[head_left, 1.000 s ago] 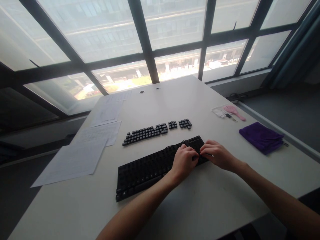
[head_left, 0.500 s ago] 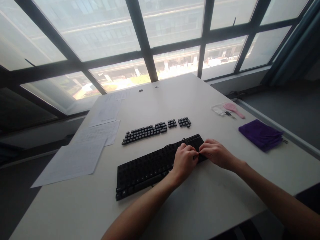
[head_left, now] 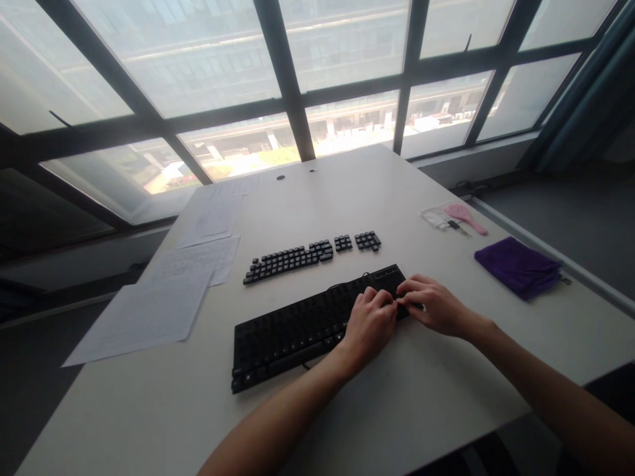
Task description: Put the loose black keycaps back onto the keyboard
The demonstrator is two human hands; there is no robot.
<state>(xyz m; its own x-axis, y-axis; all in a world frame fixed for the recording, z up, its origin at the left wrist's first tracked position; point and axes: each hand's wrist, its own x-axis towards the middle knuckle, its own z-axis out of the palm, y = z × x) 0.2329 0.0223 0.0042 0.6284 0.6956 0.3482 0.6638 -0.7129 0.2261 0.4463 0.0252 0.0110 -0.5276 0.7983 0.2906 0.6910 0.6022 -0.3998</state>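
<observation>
A black keyboard (head_left: 292,330) lies slanted on the white table in front of me. Its upper area looks bare of keycaps, while caps show along the near rows. Both hands meet over its right end, at the number pad area. My left hand (head_left: 373,318) rests there with curled fingers, its fingertips close to those of the right. My right hand (head_left: 430,303) pinches down at the same spot; whatever lies between the fingertips is hidden. Behind the keyboard, loose black keycaps (head_left: 288,260) are laid out in rows and separate groups.
Several printed paper sheets (head_left: 143,317) cover the table's left side. To the right lie a folded purple cloth (head_left: 516,266), a pink hairbrush-like object (head_left: 464,215) and a clear plastic bag (head_left: 434,217) with a small dark item. Large windows stand beyond the table.
My right hand's fingers have shifted slightly, and a small gap shows under them. The left hand has turned a little, staying on the keyboard's right end.
</observation>
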